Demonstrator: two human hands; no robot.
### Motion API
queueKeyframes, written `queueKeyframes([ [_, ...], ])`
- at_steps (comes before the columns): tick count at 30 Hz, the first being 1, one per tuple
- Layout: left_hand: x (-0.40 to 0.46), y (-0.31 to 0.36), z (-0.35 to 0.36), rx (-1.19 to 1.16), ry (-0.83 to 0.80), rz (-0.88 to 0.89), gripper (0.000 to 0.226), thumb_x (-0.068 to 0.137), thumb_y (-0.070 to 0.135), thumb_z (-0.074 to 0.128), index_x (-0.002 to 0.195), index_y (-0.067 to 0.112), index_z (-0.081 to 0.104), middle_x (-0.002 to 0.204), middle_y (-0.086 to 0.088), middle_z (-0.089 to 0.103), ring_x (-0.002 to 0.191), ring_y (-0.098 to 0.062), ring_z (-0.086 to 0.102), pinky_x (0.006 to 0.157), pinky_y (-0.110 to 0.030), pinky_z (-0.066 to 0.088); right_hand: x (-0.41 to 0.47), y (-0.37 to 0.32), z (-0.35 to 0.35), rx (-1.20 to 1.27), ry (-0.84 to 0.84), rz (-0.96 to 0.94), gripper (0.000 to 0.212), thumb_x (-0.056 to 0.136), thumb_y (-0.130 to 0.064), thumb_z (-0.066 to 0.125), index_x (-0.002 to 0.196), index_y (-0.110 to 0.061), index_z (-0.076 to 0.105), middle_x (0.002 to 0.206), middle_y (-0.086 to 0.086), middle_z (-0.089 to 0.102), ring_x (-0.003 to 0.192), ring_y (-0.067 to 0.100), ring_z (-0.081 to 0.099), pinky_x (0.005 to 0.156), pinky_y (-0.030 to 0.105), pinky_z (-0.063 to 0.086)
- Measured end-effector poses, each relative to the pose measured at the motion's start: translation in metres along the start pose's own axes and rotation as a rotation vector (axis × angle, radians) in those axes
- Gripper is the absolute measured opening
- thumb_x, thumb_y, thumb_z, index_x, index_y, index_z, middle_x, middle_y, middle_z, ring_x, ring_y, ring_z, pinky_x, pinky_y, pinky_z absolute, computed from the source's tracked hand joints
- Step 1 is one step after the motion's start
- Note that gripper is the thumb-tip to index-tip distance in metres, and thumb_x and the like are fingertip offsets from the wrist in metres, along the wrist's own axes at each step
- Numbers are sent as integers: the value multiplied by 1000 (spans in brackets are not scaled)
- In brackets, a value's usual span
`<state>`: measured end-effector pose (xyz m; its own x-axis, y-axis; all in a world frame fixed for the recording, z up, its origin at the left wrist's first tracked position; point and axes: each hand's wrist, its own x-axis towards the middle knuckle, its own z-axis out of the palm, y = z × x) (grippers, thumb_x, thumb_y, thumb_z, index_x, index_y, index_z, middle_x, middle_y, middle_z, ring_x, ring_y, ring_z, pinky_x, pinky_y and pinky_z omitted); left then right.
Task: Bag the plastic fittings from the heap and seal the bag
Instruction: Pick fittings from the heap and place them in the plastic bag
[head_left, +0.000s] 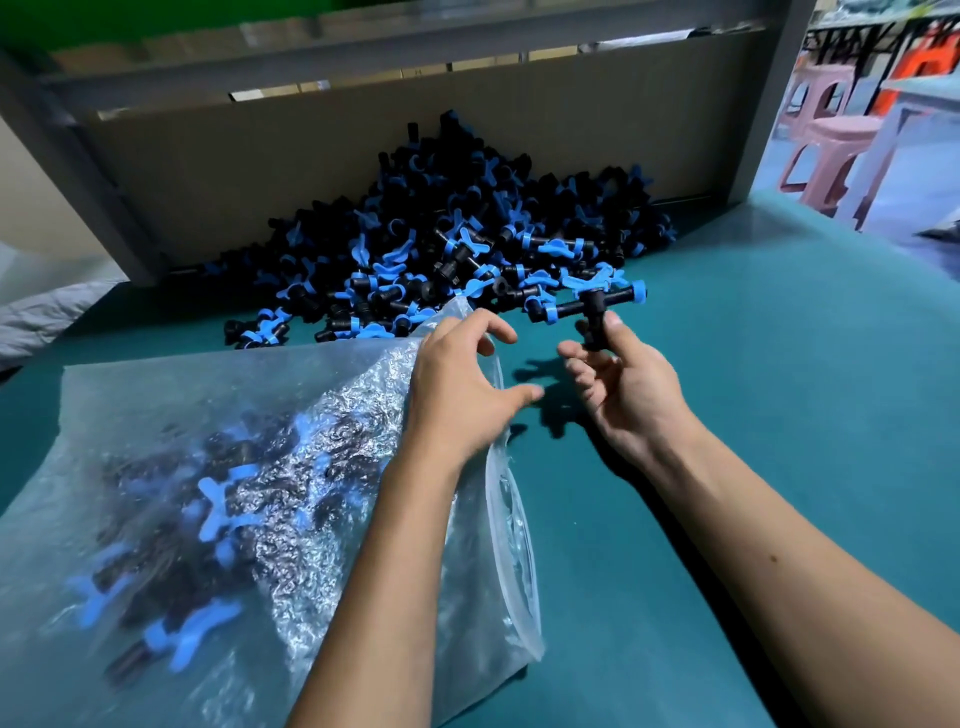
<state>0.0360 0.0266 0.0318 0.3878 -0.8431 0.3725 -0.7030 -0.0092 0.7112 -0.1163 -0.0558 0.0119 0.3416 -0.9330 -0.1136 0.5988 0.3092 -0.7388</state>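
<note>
Bare green tabletop (779, 364) lies open to the right of both hands, giving free passage along that side. The heap (447, 244) of fittings blocks the rear centre, backed by a cardboard panel (311, 156). The bag (208, 493) covers the left foreground. A narrow gap of bare surface separates the bag mouth from the heap's front edge.

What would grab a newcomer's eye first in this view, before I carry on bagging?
First the big heap of black and blue plastic fittings, piled against the cardboard wall at the back of the green table. Next the clear plastic bag at front left, already holding fittings, with the left hand at its open mouth. Beside it the right hand holds up one T-shaped fitting.
</note>
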Motion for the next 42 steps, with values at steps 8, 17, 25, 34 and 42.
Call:
queueKeyframes([
  [8, 5, -2, -13, -224, 147, -145, 22, 76, 4, 64, 88, 23, 68, 78, 7, 65, 53, -9, 49, 60, -26, 43, -5, -2, 3, -172, -45, 51, 31, 102, -41, 53, 99, -11, 58, 59, 6, 60, 40, 12, 42, 32, 18, 27],
  [17, 11, 31, -43, -402, 399, -8, 17, 75, -3, 66, 77, 14, 69, 67, 3, 66, 52, -5, 52, 59, -21, 46, -40, 8, 45, -893, -621, 127, 40, 99, -36, 62, 64, -15, 59, 57, -2, 41, 49, 12, 29, 48, 22, 23],
  [25, 8, 51, -49, -396, 374, 117, 18, 74, -7, 64, 77, 10, 70, 71, -4, 69, 60, -20, 61, 57, -25, 50, -74, 15, 95, -1028, -912, 55, 30, 74, 18, 59, 92, -6, 55, 85, 11, 58, 72, -14, 63, 66, -1, 43],
  [34, 9, 19, -21, -420, 398, -35, 19, 75, -8, 67, 75, 12, 68, 68, -1, 67, 58, -11, 58, 62, -27, 53, 11, 25, 77, -863, -182, -202, 20, 86, 7, 60, 84, -7, 75, 76, 6, 74, 64, 14, 65, 63, 33, 52],
  [42, 0, -11, 8, -282, 242, -186, 16, 76, 3, 71, 76, 19, 70, 62, 9, 62, 50, -1, 53, 54, -13, 44, 96, 20, 32, -2118, -104, -335, 38, 100, -31, 45, 137, -32, 49, 157, 11, 21, 142, 40, 19, 111, 53, 28],
])
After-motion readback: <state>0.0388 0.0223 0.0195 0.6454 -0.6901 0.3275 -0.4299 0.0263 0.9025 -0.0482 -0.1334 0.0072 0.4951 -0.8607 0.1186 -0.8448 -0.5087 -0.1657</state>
